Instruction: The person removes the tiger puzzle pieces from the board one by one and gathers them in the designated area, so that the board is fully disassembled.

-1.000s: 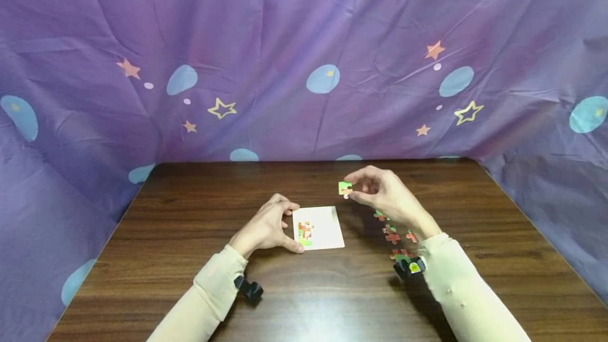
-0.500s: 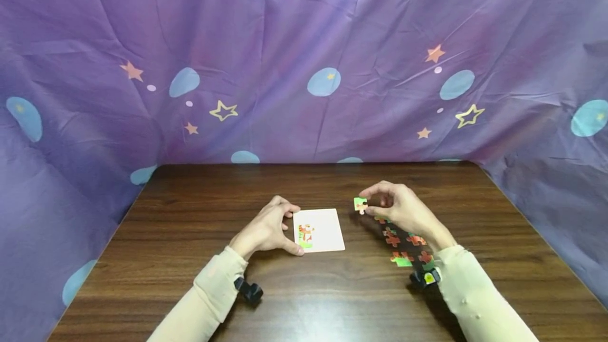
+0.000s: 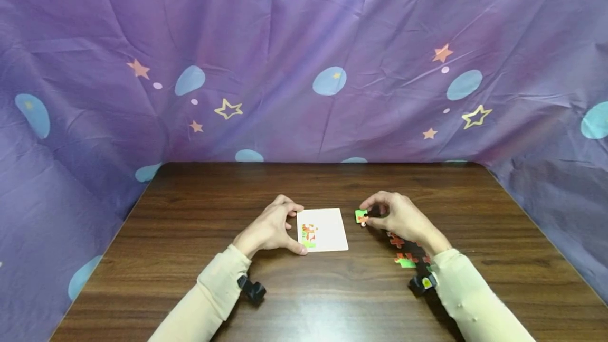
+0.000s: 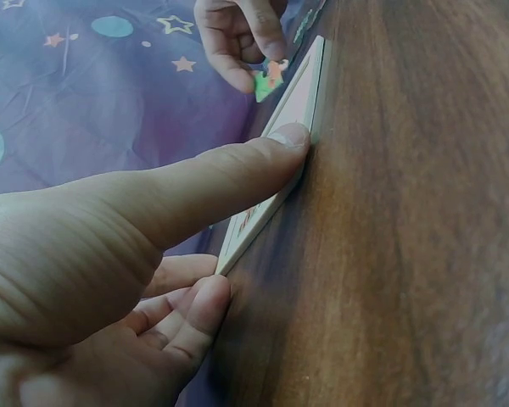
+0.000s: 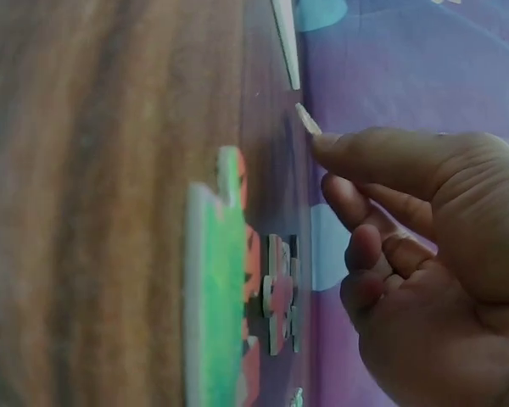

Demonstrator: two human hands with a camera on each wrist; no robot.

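A square white puzzle board (image 3: pixel 328 229) lies on the table, with an orange and green puzzle piece (image 3: pixel 310 232) in its near left part. My left hand (image 3: pixel 273 228) grips the board by its left side, thumb at the near corner and fingers at the far one; in the left wrist view the thumb (image 4: pixel 237 174) rests on its edge. Just right of the board, my right hand (image 3: pixel 401 218) pinches a green and orange puzzle piece (image 3: pixel 361 216) between thumb and forefinger. That piece shows edge-on in the right wrist view, a small gap away from the board.
Several loose orange and green puzzle pieces (image 3: pixel 405 262) lie under and beside the right wrist, partly hidden by it. The brown wooden table (image 3: pixel 214 183) ends at a purple curtain (image 3: pixel 285 41) at the back and sides.
My right hand has moved right and toward me with the puzzle piece, coming down closer to the table. The left hand keeps its grip on the board.
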